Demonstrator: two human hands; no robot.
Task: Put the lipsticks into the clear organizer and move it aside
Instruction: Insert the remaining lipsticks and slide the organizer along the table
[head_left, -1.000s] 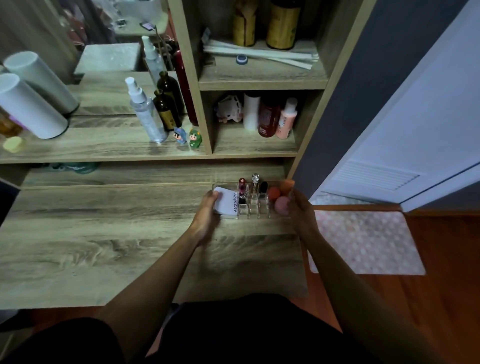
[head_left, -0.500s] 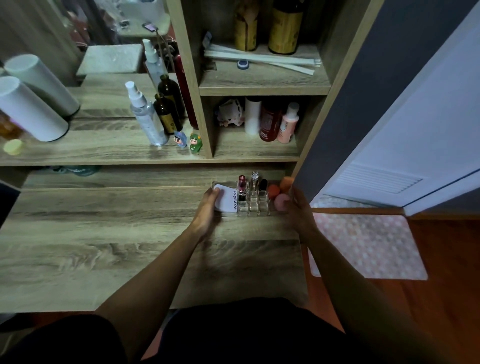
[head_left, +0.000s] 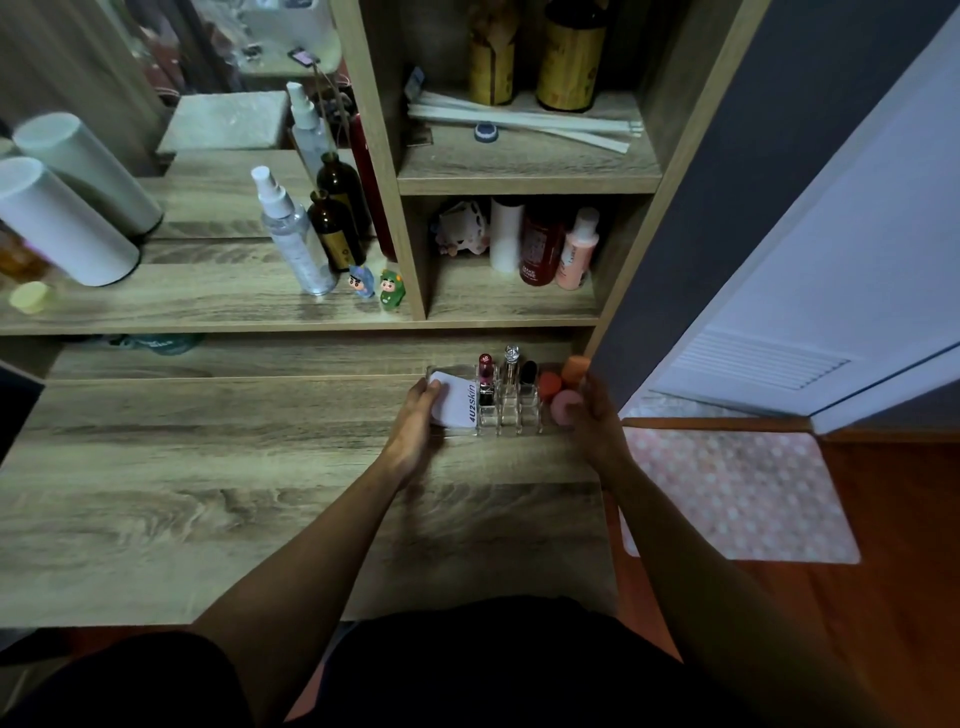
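The clear organizer (head_left: 511, 418) stands at the far right of the wooden desk (head_left: 208, 493), close under the low shelf. Three lipsticks stand upright in its middle slots: a pink one (head_left: 485, 375), a silver-capped one (head_left: 511, 364) and a black one (head_left: 528, 376). A white compact (head_left: 457, 402) lies in its left part, and round orange and pink sponges (head_left: 558, 392) fill its right part. My left hand (head_left: 415, 426) grips the organizer's left end. My right hand (head_left: 595, 421) grips its right end.
Above the desk, a shelf holds a spray bottle (head_left: 291, 234), a brown bottle (head_left: 332, 231), two small figurines (head_left: 376, 286) and a white cylinder (head_left: 57, 218). Cubbies hold bottles (head_left: 558, 249). A dark wall edge (head_left: 675, 208) and a pink floor mat (head_left: 737, 493) lie to the right.
The organizer and both hands have slid slightly farther back toward the shelf; the grip on both ends is unchanged.
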